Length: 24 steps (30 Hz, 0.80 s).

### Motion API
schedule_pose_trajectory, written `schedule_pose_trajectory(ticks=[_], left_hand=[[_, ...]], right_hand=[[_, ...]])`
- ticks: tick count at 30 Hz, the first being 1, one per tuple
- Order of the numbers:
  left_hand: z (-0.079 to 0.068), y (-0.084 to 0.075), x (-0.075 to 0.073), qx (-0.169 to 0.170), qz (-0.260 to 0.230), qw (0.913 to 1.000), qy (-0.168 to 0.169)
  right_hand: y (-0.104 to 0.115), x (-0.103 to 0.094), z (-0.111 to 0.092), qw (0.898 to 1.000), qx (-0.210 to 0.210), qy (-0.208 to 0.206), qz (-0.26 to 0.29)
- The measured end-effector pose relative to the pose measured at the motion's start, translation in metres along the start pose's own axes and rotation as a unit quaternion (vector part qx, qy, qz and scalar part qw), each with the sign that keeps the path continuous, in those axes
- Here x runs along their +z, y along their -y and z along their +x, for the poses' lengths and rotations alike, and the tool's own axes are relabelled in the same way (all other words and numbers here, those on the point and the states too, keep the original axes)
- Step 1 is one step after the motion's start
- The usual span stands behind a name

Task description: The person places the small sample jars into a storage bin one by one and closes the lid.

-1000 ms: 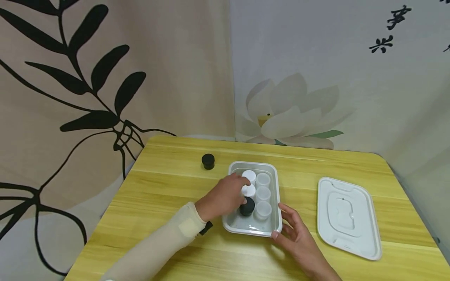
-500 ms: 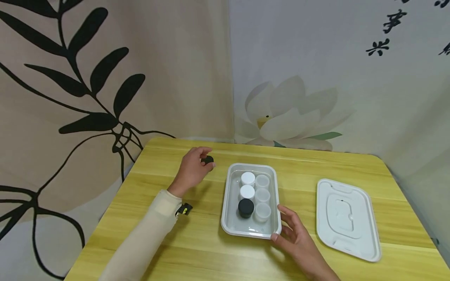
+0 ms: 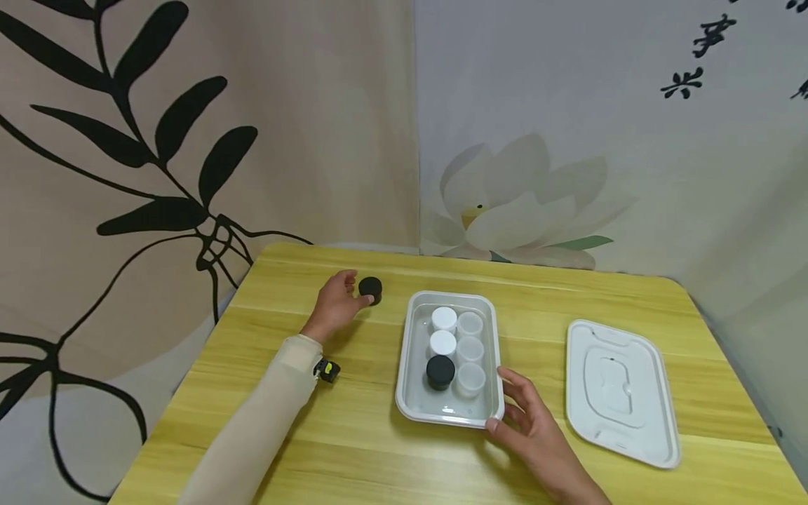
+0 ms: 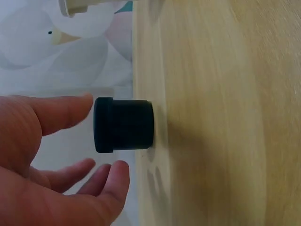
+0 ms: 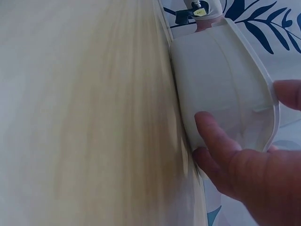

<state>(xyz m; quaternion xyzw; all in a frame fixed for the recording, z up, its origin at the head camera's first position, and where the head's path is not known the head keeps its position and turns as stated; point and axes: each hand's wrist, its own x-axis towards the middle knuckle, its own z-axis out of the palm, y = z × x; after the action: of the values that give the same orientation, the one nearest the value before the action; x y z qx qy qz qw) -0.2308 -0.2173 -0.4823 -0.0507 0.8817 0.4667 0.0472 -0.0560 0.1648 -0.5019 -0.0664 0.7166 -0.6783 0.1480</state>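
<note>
My left hand [image 3: 332,307] is beside a small black lidded jar [image 3: 370,287] on the table's far left part. In the left wrist view its thumb and fingers are spread around the black jar's lid [image 4: 103,125], with a gap on both sides. My right hand [image 3: 538,440] holds the near right corner of a white plastic box [image 3: 416,401], fingers along the outer wall and thumb at the rim. Inside the box stand two white-capped jars [image 3: 442,344], another black-lidded jar [image 3: 440,372] and a column of three translucent jars [image 3: 470,379].
A white box lid [image 3: 621,393] lies flat on the wooden table [image 3: 353,435], right of the box. Printed curtains [image 3: 353,140] hang behind the table's far edge. A black device [image 3: 327,369] is strapped at the left wrist.
My left hand has left the box and moved up and left to the lone black jar, then drawn slightly back from it. My right hand stays at the box corner.
</note>
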Motion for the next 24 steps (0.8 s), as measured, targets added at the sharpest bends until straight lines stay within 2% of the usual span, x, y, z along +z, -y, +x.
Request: schedule_pose_trajectory(ticks=[8,17,24], left_hand=[[0.005,0.002,0.007,0.013,-0.010,0.9998,0.006],[0.009,0.017,0.013,0.022,-0.025,0.9994,0.005],[0.007,0.018,0.014,0.035,-0.025,0.9991,0.001]], right_hand=[[-0.002,-0.002,0.000,1.000,-0.008,0.010,0.009],[-0.003,0.000,-0.001,1.000,0.000,0.007,0.008],[-0.001,-0.001,-0.001,1.000,-0.003,0.003,0.006]])
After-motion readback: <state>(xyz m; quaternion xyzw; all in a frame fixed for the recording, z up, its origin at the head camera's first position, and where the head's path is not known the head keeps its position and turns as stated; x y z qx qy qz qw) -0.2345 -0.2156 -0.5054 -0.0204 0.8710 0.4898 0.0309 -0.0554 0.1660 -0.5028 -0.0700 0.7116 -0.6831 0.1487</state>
